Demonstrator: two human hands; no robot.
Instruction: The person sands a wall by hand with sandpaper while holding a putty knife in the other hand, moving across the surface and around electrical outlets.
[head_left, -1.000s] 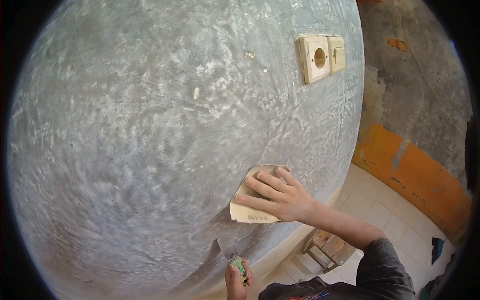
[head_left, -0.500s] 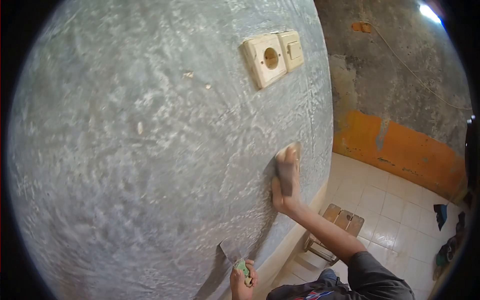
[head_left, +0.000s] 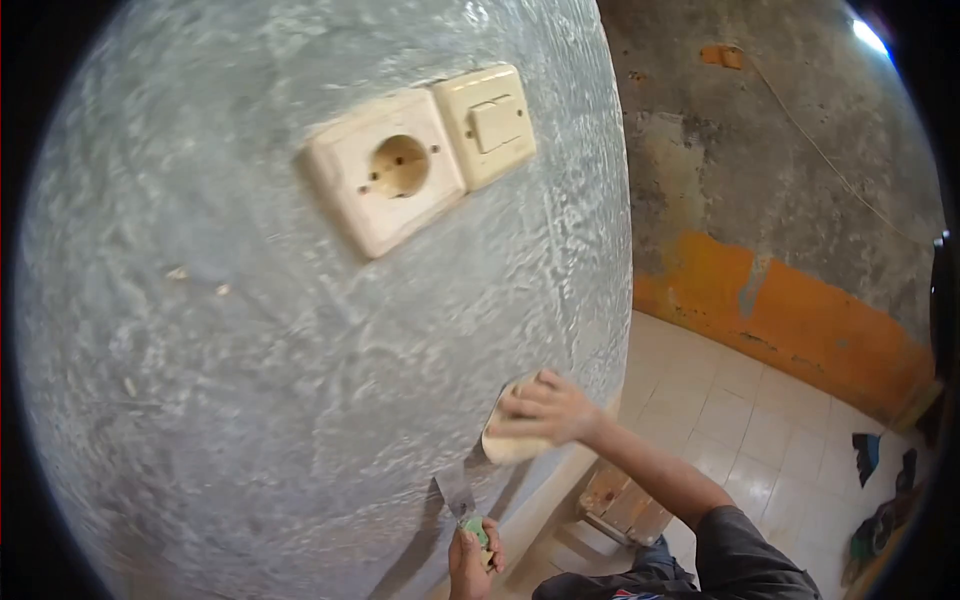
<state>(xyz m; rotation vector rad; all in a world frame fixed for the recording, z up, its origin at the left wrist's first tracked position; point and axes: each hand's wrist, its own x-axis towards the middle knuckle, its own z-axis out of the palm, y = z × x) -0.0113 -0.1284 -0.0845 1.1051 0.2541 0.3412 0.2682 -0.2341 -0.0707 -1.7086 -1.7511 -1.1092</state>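
Observation:
My right hand [head_left: 548, 411] presses a flat, cream-coloured pad [head_left: 507, 447] with rounded ends against the grey, rough-textured wall [head_left: 330, 380]. Its fingers lie over the pad and are slightly blurred by motion. Lower down, my left hand [head_left: 468, 566] is wrapped round the green handle of a putty knife [head_left: 457, 492]. The wide blade points up beside the wall, just below and left of the pad. Above both hands, a power socket [head_left: 395, 175] and a light switch [head_left: 488, 125] sit side by side on the wall.
A small wooden stool [head_left: 625, 500] stands on the tiled floor [head_left: 730, 420] under my right forearm. Behind it rises a worn wall with an orange lower band [head_left: 830, 330] and a thin cable [head_left: 810, 130]. Dark items [head_left: 880, 520] lie at the far right.
My right hand and the pad have moved down and left on the wall, nearer the putty knife. The view has shifted closer to the socket and switch. My left hand still grips the knife.

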